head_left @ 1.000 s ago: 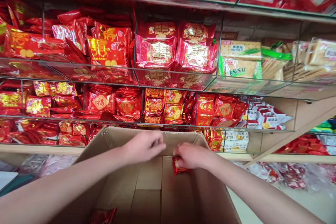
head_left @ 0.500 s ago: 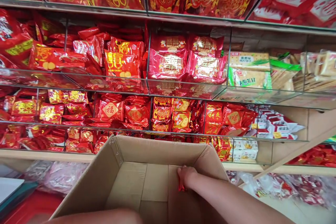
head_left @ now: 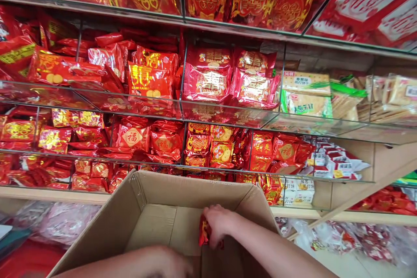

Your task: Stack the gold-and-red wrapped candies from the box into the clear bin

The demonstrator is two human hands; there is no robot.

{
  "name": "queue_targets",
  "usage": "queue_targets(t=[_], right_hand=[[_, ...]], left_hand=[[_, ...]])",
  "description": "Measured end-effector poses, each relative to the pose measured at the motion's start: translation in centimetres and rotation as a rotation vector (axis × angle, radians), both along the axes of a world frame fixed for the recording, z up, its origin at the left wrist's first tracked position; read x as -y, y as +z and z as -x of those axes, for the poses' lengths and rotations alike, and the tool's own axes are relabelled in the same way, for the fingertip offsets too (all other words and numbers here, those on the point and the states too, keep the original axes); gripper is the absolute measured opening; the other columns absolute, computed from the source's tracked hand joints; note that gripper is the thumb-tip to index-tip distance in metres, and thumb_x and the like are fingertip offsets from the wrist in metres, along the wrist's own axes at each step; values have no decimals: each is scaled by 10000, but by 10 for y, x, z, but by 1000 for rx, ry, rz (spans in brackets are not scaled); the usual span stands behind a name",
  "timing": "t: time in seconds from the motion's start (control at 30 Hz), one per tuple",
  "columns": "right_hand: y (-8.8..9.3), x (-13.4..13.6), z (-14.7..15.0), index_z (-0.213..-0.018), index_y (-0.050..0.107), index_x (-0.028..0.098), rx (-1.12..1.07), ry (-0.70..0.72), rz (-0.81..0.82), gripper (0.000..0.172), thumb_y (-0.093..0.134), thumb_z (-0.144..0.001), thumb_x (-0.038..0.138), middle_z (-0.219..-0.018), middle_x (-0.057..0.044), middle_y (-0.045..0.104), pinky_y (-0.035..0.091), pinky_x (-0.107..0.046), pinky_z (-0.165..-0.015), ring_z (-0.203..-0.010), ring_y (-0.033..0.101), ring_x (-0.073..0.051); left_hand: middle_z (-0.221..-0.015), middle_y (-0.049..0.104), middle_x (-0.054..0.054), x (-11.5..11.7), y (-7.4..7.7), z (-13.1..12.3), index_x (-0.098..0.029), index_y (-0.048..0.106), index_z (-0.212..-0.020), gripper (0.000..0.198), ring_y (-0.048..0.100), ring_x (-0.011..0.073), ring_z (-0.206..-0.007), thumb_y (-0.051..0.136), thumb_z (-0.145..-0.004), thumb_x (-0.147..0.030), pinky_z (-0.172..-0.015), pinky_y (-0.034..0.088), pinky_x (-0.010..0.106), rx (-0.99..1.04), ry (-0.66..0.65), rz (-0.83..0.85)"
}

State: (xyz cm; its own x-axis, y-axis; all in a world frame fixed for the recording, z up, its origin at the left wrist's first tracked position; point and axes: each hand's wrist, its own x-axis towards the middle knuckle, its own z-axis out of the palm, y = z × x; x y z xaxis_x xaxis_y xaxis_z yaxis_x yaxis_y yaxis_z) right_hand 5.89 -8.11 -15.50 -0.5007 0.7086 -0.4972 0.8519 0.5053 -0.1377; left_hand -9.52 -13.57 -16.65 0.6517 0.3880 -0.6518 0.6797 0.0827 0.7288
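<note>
My right hand [head_left: 217,225] is inside an open cardboard box [head_left: 130,208], closed on a small red snack packet [head_left: 204,233] near the box's far wall. My left hand [head_left: 166,265] is low at the bottom edge of the view, reaching down into the box; its fingers are cut off by the frame, so what it holds cannot be seen. Both bare forearms enter from the bottom.
Glass-fronted shelves [head_left: 182,113] behind the box are packed with red and gold snack packets [head_left: 208,82]. Cracker packs [head_left: 306,95] fill the right compartments. Clear bags of sweets [head_left: 61,221] lie under the wooden ledge [head_left: 52,194].
My right hand has shifted left inside the box with the red packet. My left hand has pulled back from the middle of the box to the bottom of the view. The camera tilted upward.
</note>
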Motion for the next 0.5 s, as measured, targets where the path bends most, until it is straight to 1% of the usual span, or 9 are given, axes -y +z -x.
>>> queue_targets(t=[0.03, 0.1, 0.13, 0.17, 0.2, 0.27, 0.37, 0.43, 0.5], right_hand=[[11, 0, -3, -1036, 519, 118, -82, -2, -15, 720, 726, -386, 348, -956, -117, 571, 456, -331, -670, -843, 548, -266], [29, 0, -9, -1005, 500, 160, -235, 16, -61, 666, 703, -411, 384, -917, -64, 546, 438, -289, -612, -780, 539, -215], [37, 0, -12, -981, 497, 171, -306, 20, -96, 634, 695, -423, 395, -894, -46, 530, 426, -276, -601, -770, 525, -199], [44, 1, -14, -960, 497, 175, -376, 16, -136, 608, 692, -432, 404, -883, -36, 514, 417, -269, -606, -774, 510, -189], [50, 2, -17, -947, 499, 178, -444, 9, -168, 588, 692, -442, 408, -886, -32, 502, 412, -267, -625, -788, 497, -183], [59, 5, -21, -937, 516, 185, -564, -22, -184, 529, 691, -482, 389, -915, -30, 493, 405, -264, -672, -814, 485, -171], [69, 7, -28, -976, 534, 210, -700, -71, -120, 409, 648, -592, 296, -951, -18, 521, 393, -257, -726, -837, 494, -151], [71, 6, -32, -1001, 530, 220, -765, -136, -67, 359, 603, -650, 246, -925, -5, 554, 394, -252, -711, -807, 510, -141], [71, 4, -35, -994, 530, 215, -817, -212, -15, 327, 588, -673, 239, -889, 4, 573, 398, -245, -675, -758, 521, -133]], left_hand=[[-709, 625, 32, -6, 10, 3, -168, 630, -873, 378, 572, 201, -642, 634, -648, -471, -503, 393, 272, 38, 63, -5], [-950, 611, 46, -17, 28, 8, -248, 502, -1108, 511, 575, 188, -761, 575, -682, -520, -540, 394, 246, 170, 204, 0], [-1054, 575, 51, -21, 35, 9, -263, 456, -1147, 515, 572, 176, -815, 518, -718, -541, -590, 408, 246, 247, 274, 6], [-1076, 565, 55, -25, 41, 10, -253, 449, -1143, 489, 570, 163, -848, 461, -753, -546, -644, 415, 250, 323, 337, 4], [-1053, 575, 55, -27, 46, 10, -235, 462, -1120, 452, 568, 155, -868, 460, -769, -520, -684, 412, 249, 385, 388, 1], [-977, 608, 51, -30, 51, 9, -206, 501, -1046, 375, 577, 146, -854, 506, -773, -462, -713, 408, 251, 476, 467, -4], [-928, 634, 49, -30, 55, 9, -190, 519, -989, 329, 598, 152, -815, 590, -741, -395, -713, 419, 270, 556, 537, 0], [-944, 638, 54, -29, 57, 11, -189, 510, -990, 337, 605, 160, -823, 609, -731, -381, -729, 424, 287, 596, 572, -2], [-965, 637, 58, -30, 59, 13, -188, 501, -991, 342, 606, 165, -839, 612, -730, -379, -740, 426, 293, 627, 602, -13]])
